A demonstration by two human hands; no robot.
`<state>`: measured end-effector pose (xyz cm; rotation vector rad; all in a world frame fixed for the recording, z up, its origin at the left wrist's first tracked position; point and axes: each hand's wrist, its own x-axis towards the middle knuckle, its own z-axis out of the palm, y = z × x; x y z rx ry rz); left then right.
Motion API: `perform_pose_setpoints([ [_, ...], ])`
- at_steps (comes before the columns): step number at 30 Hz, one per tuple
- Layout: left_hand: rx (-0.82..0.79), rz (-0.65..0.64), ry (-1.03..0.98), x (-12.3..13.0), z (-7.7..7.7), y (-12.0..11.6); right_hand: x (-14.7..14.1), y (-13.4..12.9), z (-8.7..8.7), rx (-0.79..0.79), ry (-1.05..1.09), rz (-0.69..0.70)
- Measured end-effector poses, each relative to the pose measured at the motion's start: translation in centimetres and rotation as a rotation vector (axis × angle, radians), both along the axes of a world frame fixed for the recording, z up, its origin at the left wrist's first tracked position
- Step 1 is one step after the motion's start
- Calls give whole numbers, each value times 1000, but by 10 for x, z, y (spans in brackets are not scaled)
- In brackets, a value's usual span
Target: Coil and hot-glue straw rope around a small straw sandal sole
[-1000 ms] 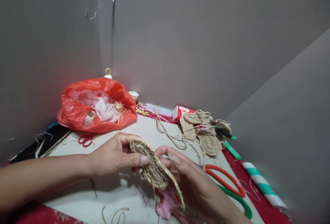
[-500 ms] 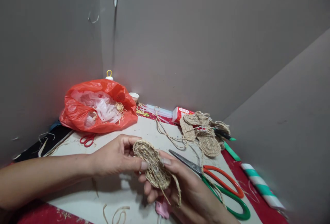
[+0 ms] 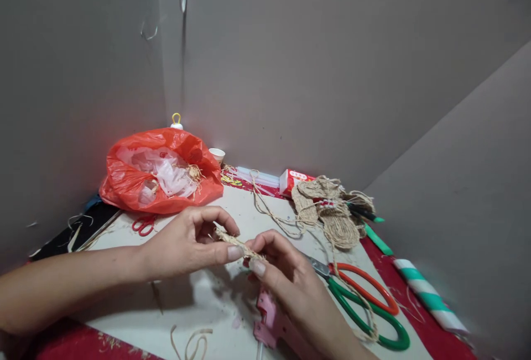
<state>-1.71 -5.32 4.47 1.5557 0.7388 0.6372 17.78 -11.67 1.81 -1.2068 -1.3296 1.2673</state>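
Between my two hands is a small oval sole of coiled straw rope, turned nearly edge-on. My left hand pinches its left end between thumb and fingers. At the other end, my right hand grips it with thumb and fingertips. Under my right hand lies a pink glue gun, partly covered by the hand. Large scissors with one orange and one green handle rest just right of that hand, their blades partly hidden behind it. Several woven straw soles are piled farther back on the right.
A red plastic bag with white plastic inside stands back left, small red scissors before it. Clear glue sticks lie by a red-and-white box. A striped roll is at the right edge; loose straw strips lie in front.
The straw sole has been tipped from showing its flat face to nearly edge-on. My right hand has shifted its hold and risen, uncovering more of the pink glue gun.
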Motion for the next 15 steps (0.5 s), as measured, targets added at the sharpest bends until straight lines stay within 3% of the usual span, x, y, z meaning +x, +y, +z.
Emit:
perform_pose_setpoints([
  [3, 78, 69, -74, 2, -6, -1, 2, -2, -7, 264, -218, -127],
  [9, 115, -23, -251, 7, -22, -7, 4, -5, -17, 689, -465, -215],
  [15, 148, -20, -231, 5, -22, -7, 2, -4, -15, 719, -523, -171],
])
